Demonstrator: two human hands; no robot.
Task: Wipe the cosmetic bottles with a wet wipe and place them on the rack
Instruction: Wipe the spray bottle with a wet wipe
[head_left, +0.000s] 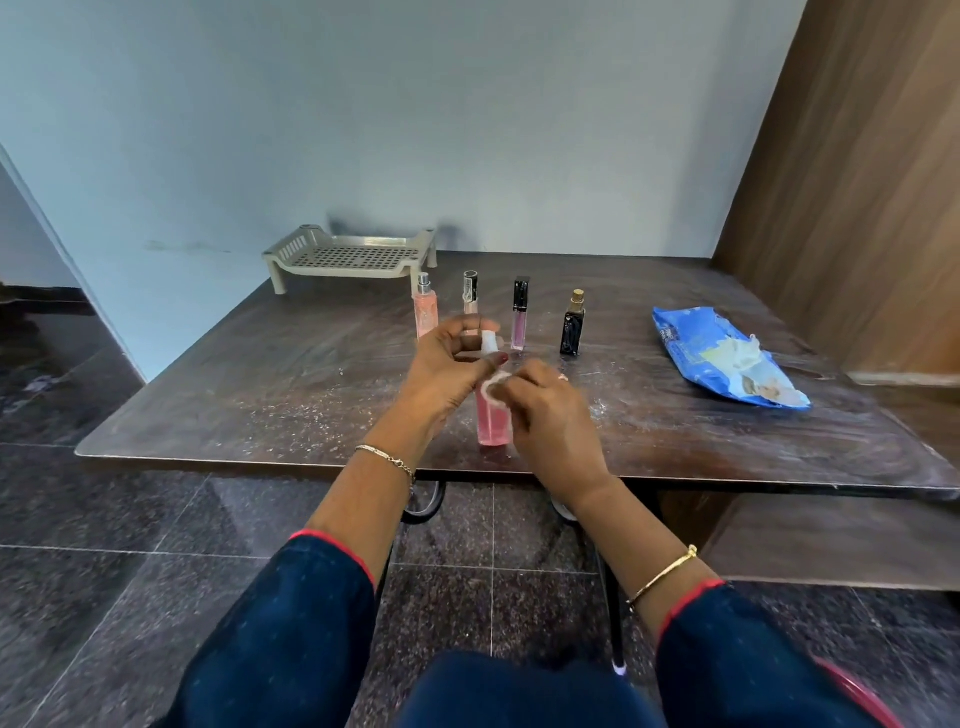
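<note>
Navy sleeves (291, 623) (red-trimmed cuffs); chain bracelet (387, 457) left, gold bangle (662, 571) right, ring (562, 378) on right hand (550, 415).

A dark wooden table (260, 405) with a worn top dusted in white specks stands against a pale blue wall (467, 130). To the right of the table rises a brown wooden panel (857, 208). Under the table run black metal legs (615, 613) over a floor (130, 545) of glossy dark speckled tiles. A low wooden ledge (831, 540) sits below the table's right edge. Near the table's front, at the lower right, a red chair (857, 691) edge shows.
</note>
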